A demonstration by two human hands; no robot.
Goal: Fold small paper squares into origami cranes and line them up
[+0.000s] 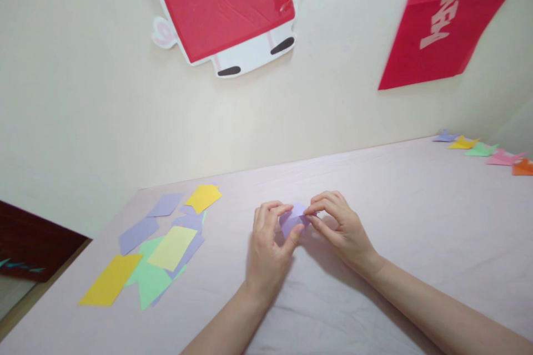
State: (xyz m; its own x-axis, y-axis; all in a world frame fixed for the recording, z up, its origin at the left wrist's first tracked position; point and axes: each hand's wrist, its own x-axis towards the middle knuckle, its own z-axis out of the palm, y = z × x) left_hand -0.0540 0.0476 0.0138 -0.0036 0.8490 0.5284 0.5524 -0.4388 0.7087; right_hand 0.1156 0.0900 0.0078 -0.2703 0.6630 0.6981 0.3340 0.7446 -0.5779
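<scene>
Your left hand [266, 238] and right hand [339, 227] both pinch the small purple paper [293, 217] just above the tabletop [416, 233]; keep thumbs tight, press the crease evenly.

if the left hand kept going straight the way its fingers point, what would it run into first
The left hand points up the table and slightly right, already pinching the small purple paper. Past that lies bare pink tabletop, then probably the wall; depth is unclear.
</scene>
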